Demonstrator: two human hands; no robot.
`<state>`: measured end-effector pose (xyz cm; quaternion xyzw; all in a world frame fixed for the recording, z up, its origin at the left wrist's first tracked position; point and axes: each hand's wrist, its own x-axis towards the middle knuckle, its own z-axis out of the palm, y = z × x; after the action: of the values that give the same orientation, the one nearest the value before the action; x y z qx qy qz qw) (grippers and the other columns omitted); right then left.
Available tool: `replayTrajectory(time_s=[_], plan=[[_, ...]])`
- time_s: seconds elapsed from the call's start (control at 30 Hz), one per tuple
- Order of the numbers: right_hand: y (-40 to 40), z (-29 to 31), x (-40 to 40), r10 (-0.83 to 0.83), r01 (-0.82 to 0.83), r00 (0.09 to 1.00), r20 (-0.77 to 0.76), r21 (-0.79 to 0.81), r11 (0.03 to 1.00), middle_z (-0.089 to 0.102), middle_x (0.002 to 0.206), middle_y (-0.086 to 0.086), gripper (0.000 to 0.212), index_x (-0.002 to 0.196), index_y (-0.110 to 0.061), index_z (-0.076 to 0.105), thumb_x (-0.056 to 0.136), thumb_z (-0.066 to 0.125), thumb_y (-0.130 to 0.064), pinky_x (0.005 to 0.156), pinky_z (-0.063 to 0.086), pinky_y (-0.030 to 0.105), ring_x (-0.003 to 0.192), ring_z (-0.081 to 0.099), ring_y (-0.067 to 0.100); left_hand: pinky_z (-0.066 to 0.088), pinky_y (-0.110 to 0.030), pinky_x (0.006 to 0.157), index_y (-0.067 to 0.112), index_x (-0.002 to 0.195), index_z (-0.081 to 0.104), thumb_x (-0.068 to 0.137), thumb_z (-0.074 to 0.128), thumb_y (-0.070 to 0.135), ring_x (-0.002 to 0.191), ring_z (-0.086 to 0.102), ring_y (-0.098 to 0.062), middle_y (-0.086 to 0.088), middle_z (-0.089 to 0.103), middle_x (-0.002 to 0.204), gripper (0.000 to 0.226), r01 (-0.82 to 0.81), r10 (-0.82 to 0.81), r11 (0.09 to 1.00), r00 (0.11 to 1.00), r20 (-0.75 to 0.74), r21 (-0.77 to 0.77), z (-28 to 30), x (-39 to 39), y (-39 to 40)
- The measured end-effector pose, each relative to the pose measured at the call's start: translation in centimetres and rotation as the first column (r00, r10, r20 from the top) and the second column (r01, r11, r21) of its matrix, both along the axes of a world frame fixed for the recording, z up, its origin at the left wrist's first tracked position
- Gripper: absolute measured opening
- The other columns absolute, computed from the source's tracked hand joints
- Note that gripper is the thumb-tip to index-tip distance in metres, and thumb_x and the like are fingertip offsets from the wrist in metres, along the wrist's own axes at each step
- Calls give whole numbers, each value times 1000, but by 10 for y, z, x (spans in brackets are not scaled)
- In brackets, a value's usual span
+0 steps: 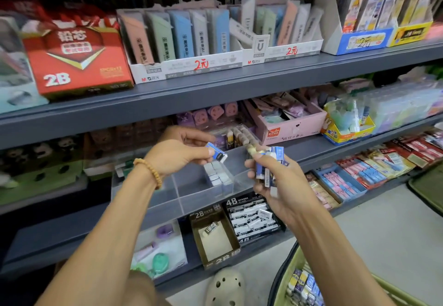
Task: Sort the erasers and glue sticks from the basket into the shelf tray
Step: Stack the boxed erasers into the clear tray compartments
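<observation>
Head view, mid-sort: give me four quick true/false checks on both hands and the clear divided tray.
1. The left hand pinches one blue-and-white eraser. True.
2. The right hand is empty. False: it grips a bundle of blue-and-white erasers.
3. The clear plastic divided shelf tray already holds a row of erasers. True.
4. The green basket sits on the shelf. False: it is low at the right, below the right arm.

Grey shelf [215, 85] stocked in tiers. Clear divided tray [191, 193] set on middle tier; row of erasers [218, 173] stood inside. Pink box [290, 123] placed right of tray. 2B box [215, 238] and 4B box [254, 219] set below tray.
</observation>
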<state>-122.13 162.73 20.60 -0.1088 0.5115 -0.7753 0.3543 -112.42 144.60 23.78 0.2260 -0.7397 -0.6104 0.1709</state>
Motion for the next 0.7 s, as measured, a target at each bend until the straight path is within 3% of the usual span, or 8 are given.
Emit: replayTrajectory(time_s=[0.17, 0.47, 0.7], plan=[[6, -4, 2, 8, -11, 998, 64, 55, 998, 63, 89, 15, 10, 103, -4, 60, 94, 57, -3, 41, 40, 20, 61, 62, 16, 56, -19, 55, 2, 89, 68, 77, 67, -16, 53, 66, -11, -4, 69, 62, 22, -2, 15, 995, 992, 126, -100, -5, 13, -11], [14, -10, 4, 18, -19, 1000, 16, 114, 993, 68, 95, 15, 30, 119, 5, 59, 90, 64, -2, 54, 55, 24, 72, 70, 19, 54, -19, 55, -2, 89, 69, 77, 71, -12, 54, 67, -12, -6, 71, 63, 15, 146, -102, 981, 949, 299, -128, -13, -2, 1], [20, -13, 2, 13, -19, 999, 37, 166, 986, 75, 95, 12, 15, 97, -6, 69, 82, 72, -5, 65, 61, 31, 76, 73, 22, 56, -22, 58, 1, 85, 72, 75, 72, -10, 58, 69, -16, -9, 72, 66, 15, 186, -114, 960, 941, 318, -207, -12, -4, 6]])
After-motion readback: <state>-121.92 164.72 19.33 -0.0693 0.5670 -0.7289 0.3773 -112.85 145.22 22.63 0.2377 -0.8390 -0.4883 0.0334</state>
